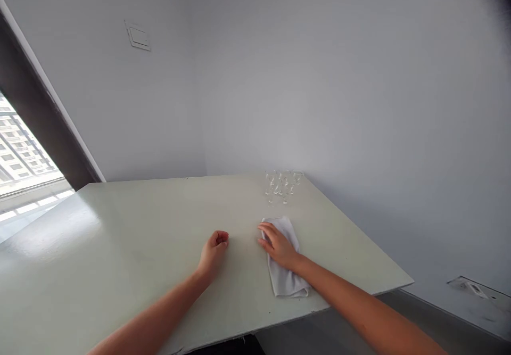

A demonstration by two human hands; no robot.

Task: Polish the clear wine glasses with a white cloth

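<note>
Left hand [214, 250] curls, right hand [280, 248] touches cloth [288, 285] near clear glassware [276, 189], contents unclear.

The white folded cloth [285, 281] is lying flat, slightly wrinkled, directly under the right hand [279, 247].

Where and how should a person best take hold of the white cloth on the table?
I would pinch the near end of the cloth, coming from the near side of the table. It lies flat and long, its near end is uncovered, while the right hand covers its middle.
</note>
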